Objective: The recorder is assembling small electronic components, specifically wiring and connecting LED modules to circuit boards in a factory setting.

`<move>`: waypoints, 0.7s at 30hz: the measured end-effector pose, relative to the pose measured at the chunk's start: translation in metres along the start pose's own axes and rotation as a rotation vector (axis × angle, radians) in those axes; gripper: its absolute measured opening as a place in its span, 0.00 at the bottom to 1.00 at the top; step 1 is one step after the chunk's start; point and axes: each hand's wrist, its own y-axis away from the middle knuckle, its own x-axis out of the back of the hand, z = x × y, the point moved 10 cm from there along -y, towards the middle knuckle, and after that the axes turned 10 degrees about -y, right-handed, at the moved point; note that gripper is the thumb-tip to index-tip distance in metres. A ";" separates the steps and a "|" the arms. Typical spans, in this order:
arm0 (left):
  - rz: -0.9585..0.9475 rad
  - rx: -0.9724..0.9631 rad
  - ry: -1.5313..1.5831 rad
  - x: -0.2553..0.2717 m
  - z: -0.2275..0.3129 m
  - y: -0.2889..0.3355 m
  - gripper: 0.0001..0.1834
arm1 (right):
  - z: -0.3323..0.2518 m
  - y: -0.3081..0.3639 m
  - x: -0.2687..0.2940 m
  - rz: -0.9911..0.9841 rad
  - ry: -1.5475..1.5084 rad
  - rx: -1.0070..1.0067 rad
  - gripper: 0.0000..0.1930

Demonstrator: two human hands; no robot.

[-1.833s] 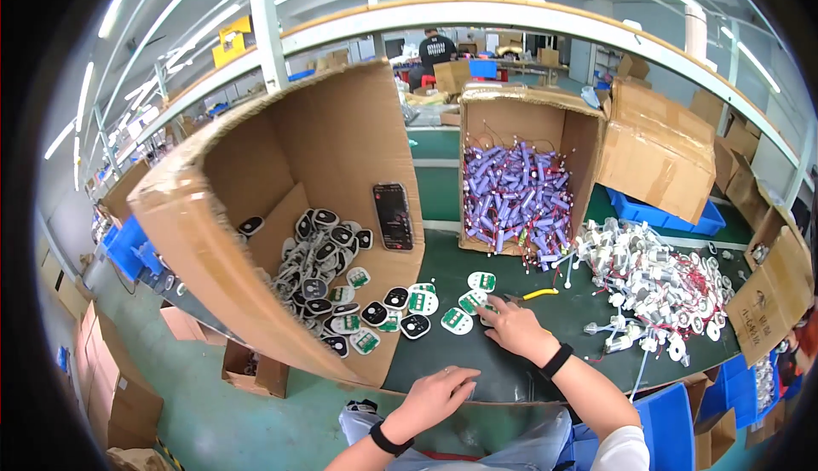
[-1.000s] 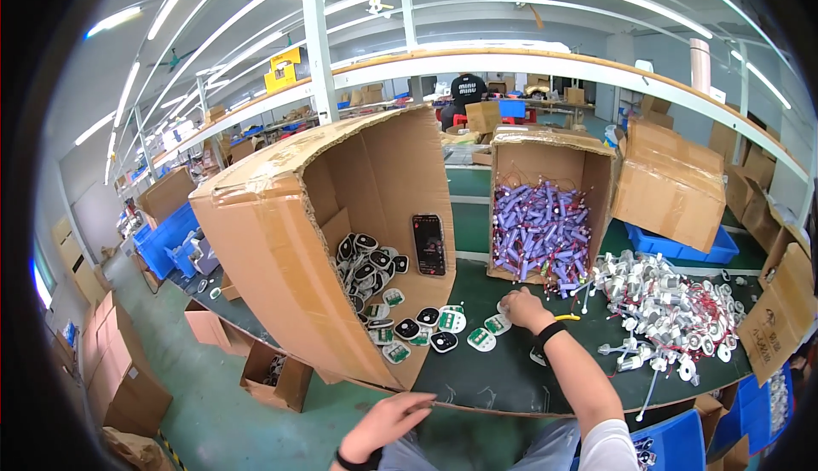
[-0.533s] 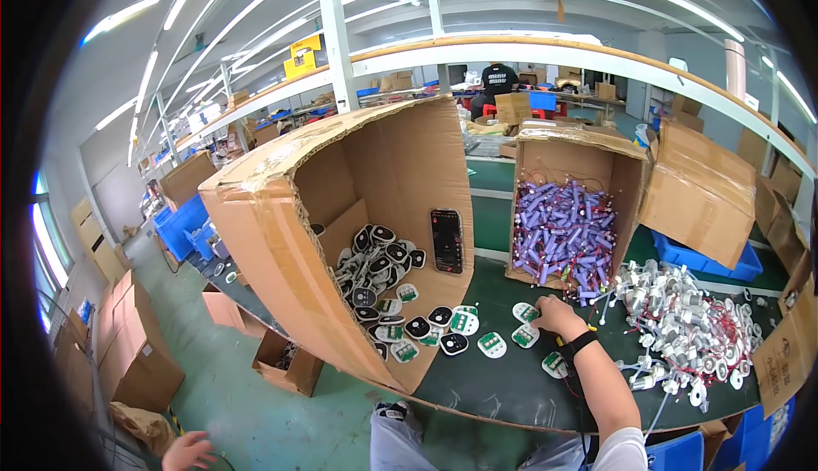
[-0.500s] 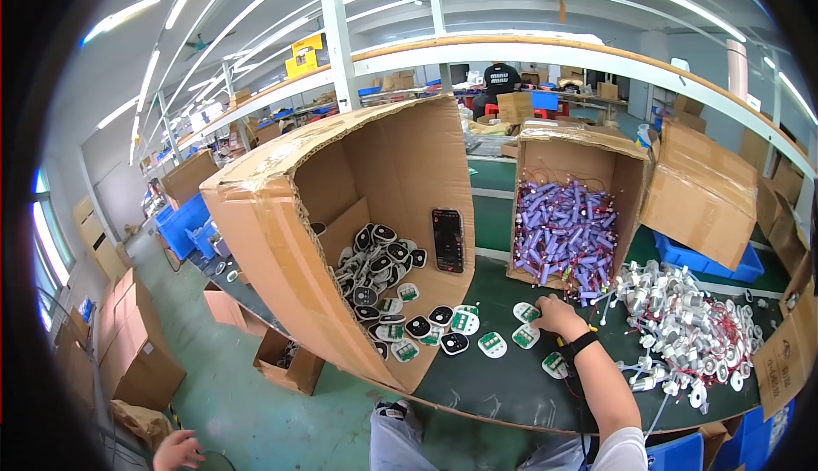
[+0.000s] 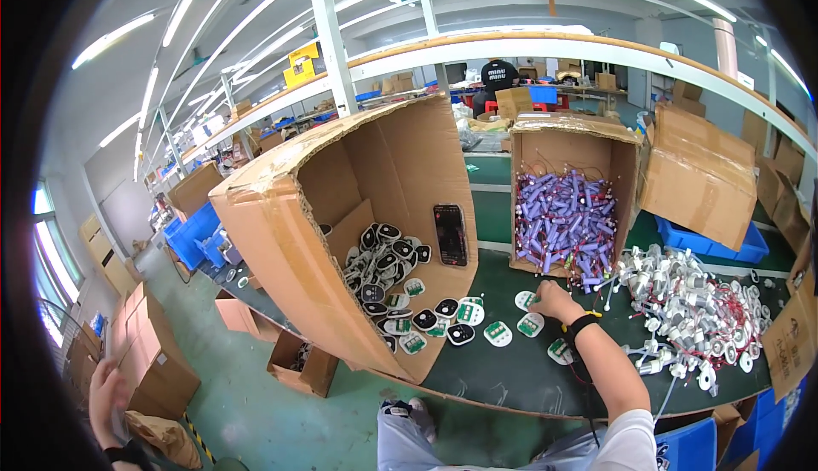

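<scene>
Brown cardboard formed a carton (image 5: 162, 352) at the lower left of the frame, where a person's left hand (image 5: 106, 393) showed, its grip loose and wide. Near the middle, a large box (image 5: 273, 241) on its side held heaped oval covers (image 5: 388, 254) and a phone (image 5: 451, 234). Right of centre, on the green bench (image 5: 481, 373), the right hand (image 5: 556, 303) met a white disc (image 5: 522, 300); whether its grip pinched the disc could not be told. Purple cells (image 5: 562, 220) sat boxed beyond; white parts (image 5: 690, 305) lay heaped at right.
</scene>
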 end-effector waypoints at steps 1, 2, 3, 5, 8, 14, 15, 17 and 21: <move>0.048 -0.107 0.008 -0.031 0.048 0.007 0.18 | -0.006 0.002 0.004 0.041 -0.062 0.035 0.26; -0.039 -0.150 -0.014 -0.083 0.087 0.017 0.17 | -0.009 0.007 0.012 0.091 -0.122 0.059 0.24; -0.119 -0.190 -0.040 -0.125 0.109 0.023 0.17 | -0.015 0.011 0.013 0.094 -0.126 0.056 0.24; -0.313 -0.552 -0.266 -0.226 0.145 0.052 0.18 | -0.033 0.017 0.015 0.107 -0.154 0.082 0.21; -0.904 -0.693 0.047 -0.382 0.183 0.132 0.18 | -0.046 0.030 0.030 0.233 -0.211 0.227 0.17; -1.069 -0.951 0.472 -0.526 0.289 0.242 0.18 | -0.077 0.093 0.088 0.349 -0.288 0.319 0.13; -0.997 -1.012 0.446 -0.539 0.297 0.243 0.21 | -0.088 0.106 0.094 0.337 -0.282 0.331 0.13; -0.895 -0.942 0.492 -0.544 0.321 0.237 0.23 | -0.106 0.128 0.095 0.191 -0.439 0.361 0.13; -0.605 -0.972 0.504 -0.549 0.351 0.228 0.28 | -0.125 0.162 0.069 -0.093 -0.445 0.464 0.16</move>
